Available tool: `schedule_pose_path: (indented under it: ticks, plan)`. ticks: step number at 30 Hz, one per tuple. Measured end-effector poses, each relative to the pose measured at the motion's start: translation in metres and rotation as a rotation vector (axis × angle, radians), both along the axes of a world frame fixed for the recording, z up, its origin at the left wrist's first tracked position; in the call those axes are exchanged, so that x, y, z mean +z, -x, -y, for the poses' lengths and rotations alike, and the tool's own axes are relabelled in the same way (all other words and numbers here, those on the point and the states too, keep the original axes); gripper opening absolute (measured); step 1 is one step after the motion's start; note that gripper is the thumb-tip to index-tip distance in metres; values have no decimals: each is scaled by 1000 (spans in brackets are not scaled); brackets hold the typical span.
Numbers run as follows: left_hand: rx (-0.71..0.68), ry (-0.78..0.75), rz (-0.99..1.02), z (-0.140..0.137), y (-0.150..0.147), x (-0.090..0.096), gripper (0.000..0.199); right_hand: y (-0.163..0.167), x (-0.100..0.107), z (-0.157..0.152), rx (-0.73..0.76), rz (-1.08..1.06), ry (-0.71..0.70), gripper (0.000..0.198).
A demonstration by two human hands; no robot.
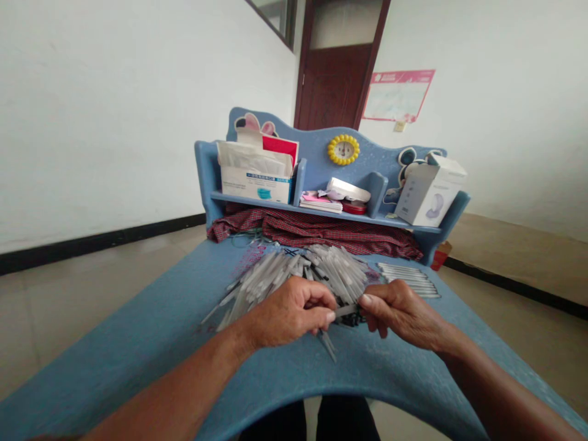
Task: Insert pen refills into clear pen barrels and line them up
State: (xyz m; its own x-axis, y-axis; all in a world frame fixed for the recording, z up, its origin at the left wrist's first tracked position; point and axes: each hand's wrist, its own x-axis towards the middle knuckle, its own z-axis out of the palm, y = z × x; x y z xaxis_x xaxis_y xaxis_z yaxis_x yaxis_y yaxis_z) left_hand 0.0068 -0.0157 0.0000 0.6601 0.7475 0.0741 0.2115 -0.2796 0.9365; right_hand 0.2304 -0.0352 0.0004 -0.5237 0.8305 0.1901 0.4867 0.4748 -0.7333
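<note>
A slim, translucent grey tube [346, 310], like a pen barrel, stretches between my two hands above the near edge of a heap. My left hand [287, 313] pinches its left end between thumb and fingers. At the other end, my right hand [399, 312] closes on it with thumb and forefinger. Many similar tubes [271, 277] lie in a loose heap behind the hands, some with dark ends. Small black pieces [353, 320] show just under the held tube. Below my left hand, another thin piece [327, 346] points toward me. My curled fingers hide both tube ends.
Right of the heap, several slim sticks [408, 279] lie side by side in a row. A checked cloth [321, 229] is bunched beneath the blue shelf [275, 199]. The shelf holds a mask box [255, 185], a white case [349, 190] and a white carton [429, 193].
</note>
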Motion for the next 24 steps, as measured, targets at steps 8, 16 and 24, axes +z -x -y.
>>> schedule_pose_path:
  ticks: [8,16,24]
  plan:
    - [-5,-27,-10,0,-1,0,11,3,1,0,7,-26,-11,43]
    - [18,-19,-16,0,-1,-1,11,2,-2,0,-18,-81,45,36]
    - [9,-35,-16,0,-1,1,12,2,-4,1,-35,-106,80,32]
